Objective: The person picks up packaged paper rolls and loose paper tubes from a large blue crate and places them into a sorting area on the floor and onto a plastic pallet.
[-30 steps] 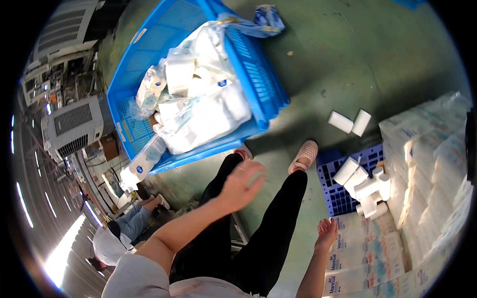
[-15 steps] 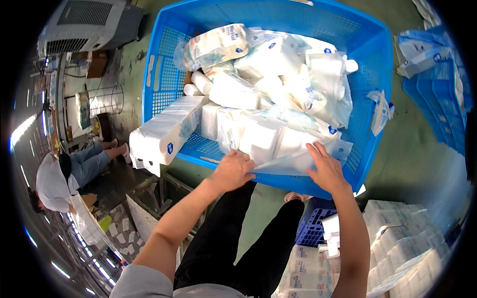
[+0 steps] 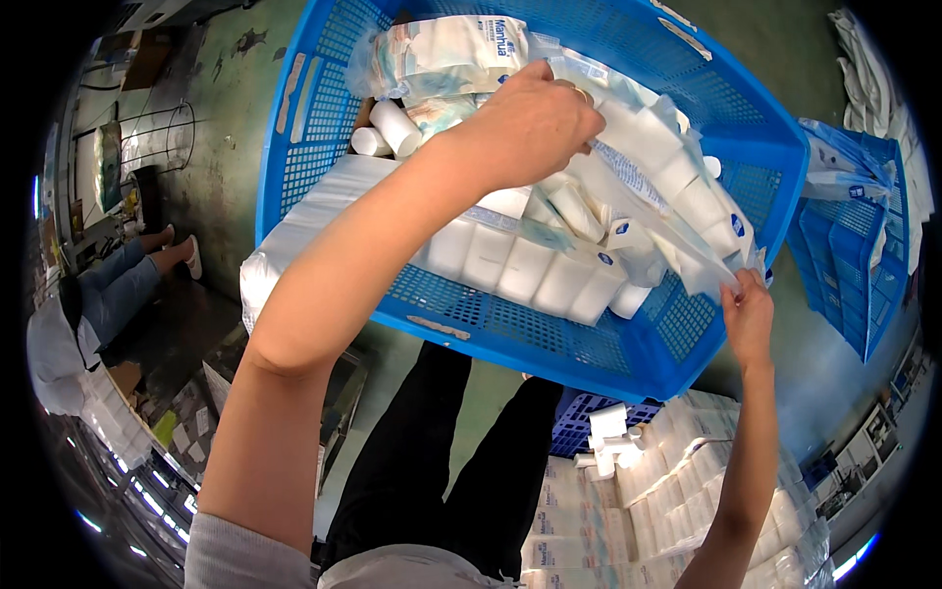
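Over the large blue plastic basket (image 3: pixel 579 365), a clear-wrapped pack of white paper rolls (image 3: pixel 677 182) slants down to the right. My left hand (image 3: pixel 545 128) reaches across the basket, closed on the upper end of that wrapper. At the lower end, near the basket's right wall, my right hand (image 3: pixel 748 314) pinches the loose plastic film. Below it another pack of rolls (image 3: pixel 500 260) lies inside along the near wall. A printed pack (image 3: pixel 442 54) rests at the far left, with loose white rolls (image 3: pixel 394 128) beneath it.
A long wrapped pack (image 3: pixel 294 221) lies over the basket's left rim. Stacked wrapped packs (image 3: pixel 677 481) stand at the lower right, near a dark blue crate (image 3: pixel 574 424) and loose rolls (image 3: pixel 610 437). Another blue basket (image 3: pixel 844 245) is at right; a person (image 3: pixel 59 344) sits at left.
Both hands have left the near side of the basket. The left moved up and across, the right outward to the right, and a pack is now held between them. My view has shifted.
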A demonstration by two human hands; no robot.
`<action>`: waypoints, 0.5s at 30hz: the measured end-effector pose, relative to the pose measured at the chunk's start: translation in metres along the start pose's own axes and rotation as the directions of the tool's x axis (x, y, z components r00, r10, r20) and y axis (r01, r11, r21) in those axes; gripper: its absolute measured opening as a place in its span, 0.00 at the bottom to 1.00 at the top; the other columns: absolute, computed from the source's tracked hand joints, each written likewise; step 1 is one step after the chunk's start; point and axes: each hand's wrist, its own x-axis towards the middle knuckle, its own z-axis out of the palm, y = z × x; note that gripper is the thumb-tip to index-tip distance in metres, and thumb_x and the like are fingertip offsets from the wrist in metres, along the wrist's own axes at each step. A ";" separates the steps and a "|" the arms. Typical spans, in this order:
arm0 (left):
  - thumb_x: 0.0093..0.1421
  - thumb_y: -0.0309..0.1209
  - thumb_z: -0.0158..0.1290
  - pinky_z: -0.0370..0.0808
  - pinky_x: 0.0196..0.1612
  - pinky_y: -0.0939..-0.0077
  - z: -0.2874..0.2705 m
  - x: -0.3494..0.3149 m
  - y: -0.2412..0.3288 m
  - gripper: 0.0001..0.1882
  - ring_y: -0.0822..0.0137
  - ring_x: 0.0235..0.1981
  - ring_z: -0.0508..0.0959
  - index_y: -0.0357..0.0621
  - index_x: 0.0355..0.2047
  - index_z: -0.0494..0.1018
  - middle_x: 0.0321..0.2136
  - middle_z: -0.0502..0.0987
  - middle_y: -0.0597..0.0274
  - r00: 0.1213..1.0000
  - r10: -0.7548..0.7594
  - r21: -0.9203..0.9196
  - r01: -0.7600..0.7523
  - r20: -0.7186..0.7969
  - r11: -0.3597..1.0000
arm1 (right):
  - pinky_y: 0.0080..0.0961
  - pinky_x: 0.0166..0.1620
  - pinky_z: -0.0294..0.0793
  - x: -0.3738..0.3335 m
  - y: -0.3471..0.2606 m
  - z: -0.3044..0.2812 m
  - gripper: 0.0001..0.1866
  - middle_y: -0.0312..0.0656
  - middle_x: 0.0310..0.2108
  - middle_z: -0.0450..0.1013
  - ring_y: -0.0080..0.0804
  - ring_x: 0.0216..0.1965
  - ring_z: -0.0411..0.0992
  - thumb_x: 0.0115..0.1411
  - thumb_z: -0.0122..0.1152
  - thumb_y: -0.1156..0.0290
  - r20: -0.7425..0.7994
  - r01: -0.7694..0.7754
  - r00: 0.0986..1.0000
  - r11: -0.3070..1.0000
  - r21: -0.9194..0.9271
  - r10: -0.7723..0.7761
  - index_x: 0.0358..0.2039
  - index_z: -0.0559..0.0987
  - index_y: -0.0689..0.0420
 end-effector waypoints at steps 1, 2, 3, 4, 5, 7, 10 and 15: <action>0.53 0.32 0.53 0.64 0.49 0.68 0.011 0.006 -0.008 0.07 0.58 0.34 0.75 0.43 0.31 0.74 0.30 0.75 0.56 0.997 0.005 -0.032 -0.008 -0.081 0.999 | 0.36 0.34 0.70 0.008 0.004 0.003 0.07 0.47 0.31 0.69 0.46 0.30 0.71 0.52 0.56 0.76 -0.029 -0.022 0.999 1.000 -0.007 0.022 0.32 0.73 0.62; 0.54 0.31 0.53 0.63 0.51 0.67 0.023 0.008 -0.016 0.08 0.58 0.35 0.76 0.43 0.32 0.75 0.32 0.75 0.55 0.988 0.002 -0.058 -0.011 -0.157 0.998 | 0.36 0.33 0.70 0.017 0.008 0.013 0.07 0.47 0.32 0.69 0.45 0.30 0.71 0.52 0.55 0.76 -0.056 -0.039 0.998 0.999 -0.005 0.039 0.33 0.73 0.62; 0.55 0.30 0.51 0.64 0.51 0.66 0.034 0.006 -0.025 0.10 0.55 0.40 0.75 0.43 0.38 0.75 0.38 0.74 0.54 0.969 -0.031 -0.113 0.004 -0.245 0.994 | 0.35 0.35 0.71 0.024 0.015 0.027 0.10 0.48 0.36 0.70 0.44 0.31 0.72 0.54 0.54 0.77 -0.093 -0.031 0.995 0.999 -0.043 0.027 0.38 0.73 0.61; 0.55 0.31 0.52 0.66 0.50 0.66 0.043 0.004 -0.035 0.11 0.54 0.41 0.74 0.43 0.39 0.74 0.38 0.74 0.54 0.965 -0.147 -0.225 0.098 -0.216 0.969 | 0.35 0.36 0.71 0.029 0.008 0.036 0.11 0.48 0.38 0.70 0.44 0.32 0.72 0.54 0.53 0.77 -0.147 -0.025 0.989 1.000 0.010 0.026 0.39 0.73 0.61; 0.55 0.31 0.52 0.67 0.49 0.66 0.054 0.001 -0.045 0.13 0.53 0.41 0.74 0.42 0.40 0.74 0.39 0.74 0.53 0.952 -0.256 -0.333 0.189 -0.171 0.924 | 0.35 0.37 0.71 0.031 -0.008 0.049 0.12 0.49 0.39 0.70 0.45 0.33 0.72 0.53 0.53 0.77 -0.199 -0.022 0.979 0.998 0.062 0.034 0.40 0.73 0.60; 0.55 0.33 0.52 0.69 0.47 0.66 0.076 -0.014 -0.077 0.16 0.52 0.42 0.73 0.40 0.43 0.72 0.40 0.74 0.51 0.895 -0.444 -0.401 0.390 -0.045 0.829 | 0.36 0.40 0.71 0.033 -0.039 0.081 0.13 0.49 0.41 0.70 0.46 0.35 0.71 0.53 0.53 0.76 -0.188 0.029 0.982 0.989 0.146 -0.001 0.41 0.73 0.60; 0.52 0.43 0.55 0.68 0.49 0.65 0.127 -0.050 -0.136 0.25 0.52 0.46 0.72 0.40 0.46 0.71 0.46 0.71 0.47 0.784 -0.594 -0.285 0.620 0.183 0.731 | 0.38 0.44 0.69 0.030 -0.077 0.134 0.15 0.51 0.42 0.70 0.50 0.40 0.69 0.52 0.54 0.74 -0.001 0.217 0.975 0.946 0.243 -0.223 0.42 0.72 0.60; 0.55 0.53 0.51 0.66 0.51 0.71 0.229 -0.118 -0.206 0.37 0.60 0.50 0.70 0.34 0.53 0.63 0.50 0.69 0.48 0.512 -0.713 -0.529 0.816 0.479 0.232 | 0.37 0.51 0.65 0.088 -0.116 0.235 0.26 0.53 0.48 0.65 0.50 0.50 0.64 0.49 0.57 0.71 0.272 -0.011 0.950 0.851 0.524 -0.155 0.51 0.66 0.60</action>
